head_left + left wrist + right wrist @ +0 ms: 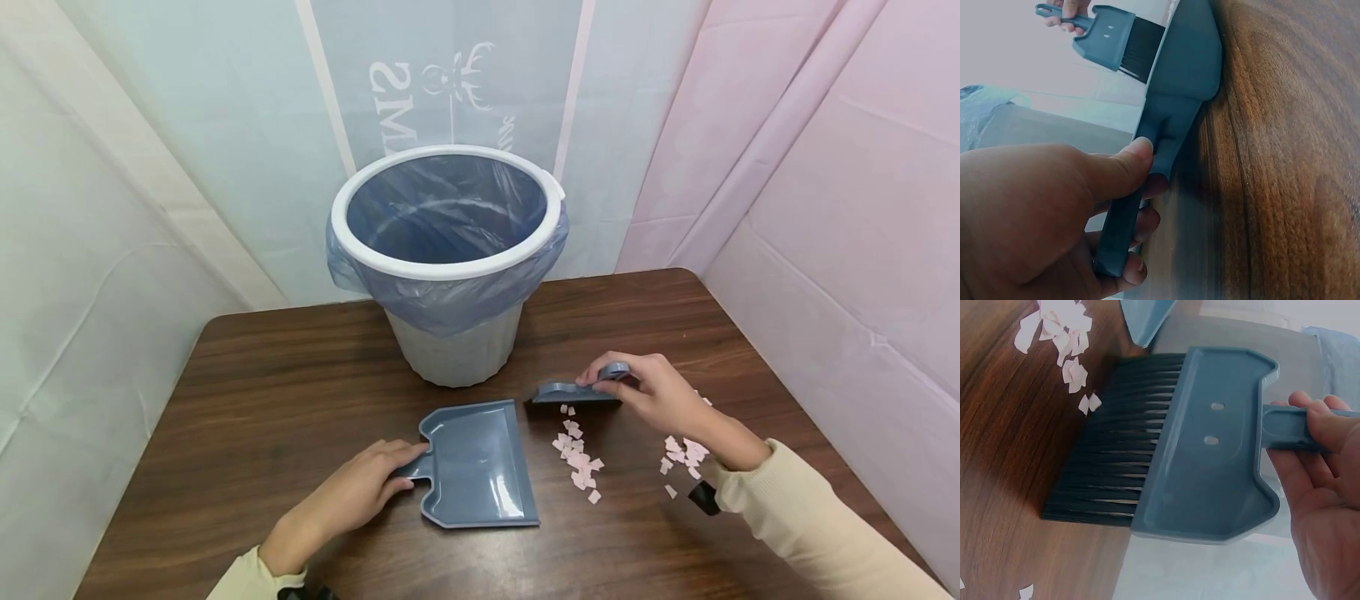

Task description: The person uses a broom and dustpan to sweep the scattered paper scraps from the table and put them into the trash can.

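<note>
My left hand (358, 492) grips the handle of a blue-grey dustpan (480, 462) lying on the table, its wide edge facing right. In the left wrist view, thumb and fingers wrap the dustpan's handle (1124, 228). My right hand (656, 392) holds a matching hand brush (1210, 450) by its handle. The brush's dark bristles (1116, 444) touch the tabletop, in the right wrist view. A loose line of small pale paper scraps (577, 458) lies between dustpan and right hand, just in front of the brush. More scraps (684, 454) lie beneath the right forearm.
A bin (453, 354) with a white rim and a blue plastic liner (442, 300) stands at the back of the dark wooden table (270, 392). Pale sheeting (847, 208) hangs on the left, back and right sides.
</note>
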`<state>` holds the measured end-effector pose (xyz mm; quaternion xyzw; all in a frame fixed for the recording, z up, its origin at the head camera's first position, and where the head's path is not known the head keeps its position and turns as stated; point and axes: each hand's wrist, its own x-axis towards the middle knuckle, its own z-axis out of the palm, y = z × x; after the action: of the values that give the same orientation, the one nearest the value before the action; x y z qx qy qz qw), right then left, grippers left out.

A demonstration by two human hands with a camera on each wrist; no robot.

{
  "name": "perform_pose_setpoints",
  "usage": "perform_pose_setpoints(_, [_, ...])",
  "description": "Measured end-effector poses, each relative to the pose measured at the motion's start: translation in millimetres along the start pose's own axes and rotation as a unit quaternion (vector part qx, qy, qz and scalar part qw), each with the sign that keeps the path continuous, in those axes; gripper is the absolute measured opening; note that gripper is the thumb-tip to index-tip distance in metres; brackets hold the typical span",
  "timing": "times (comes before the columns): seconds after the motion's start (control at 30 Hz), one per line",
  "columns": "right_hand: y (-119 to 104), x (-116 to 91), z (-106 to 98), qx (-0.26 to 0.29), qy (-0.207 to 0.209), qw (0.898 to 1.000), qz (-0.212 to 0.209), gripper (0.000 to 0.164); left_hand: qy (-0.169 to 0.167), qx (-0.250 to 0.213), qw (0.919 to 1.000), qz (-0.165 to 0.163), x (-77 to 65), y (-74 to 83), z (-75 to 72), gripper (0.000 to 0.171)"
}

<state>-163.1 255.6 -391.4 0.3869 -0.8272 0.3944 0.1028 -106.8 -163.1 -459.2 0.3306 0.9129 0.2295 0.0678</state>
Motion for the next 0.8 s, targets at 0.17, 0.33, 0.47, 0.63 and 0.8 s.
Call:
perform_pose_setpoints(0.17, [-6, -6, -4, 0.009, -0.014, 1.0, 0.007, 0.037, -0.001, 0.002, 1.0, -0.004, 0.1, 0.1, 0.0, 0.047])
perform_pose_setpoints(0.33, [-9, -10, -7, 0.021, -0.028, 0.999, 0.008, 0.039, -0.001, 0.003, 1.0, 0.002, -0.2, -0.6, 0.0, 0.047])
perform_pose_setpoints(0.47, [-14, -8, -12, 0.022, -0.023, 1.0, -0.001, 0.042, -0.003, 0.001, 1.0, -0.002, -0.2, -0.6, 0.6, 0.047])
perform_pose_setpoints(0.63, [-26, -3, -24, 0.046, -0.029, 0.998, -0.01, 0.044, -0.007, 0.001, 1.0, -0.002, -0.7, -0.4, 0.3, 0.047])
perform_pose_setpoints(0.8, [-33, -2, -35, 0.109, -0.095, 0.989, 0.005, 0.038, -0.008, -0.002, 1.0, -0.004, -0.9, -0.1, -0.1, 0.047])
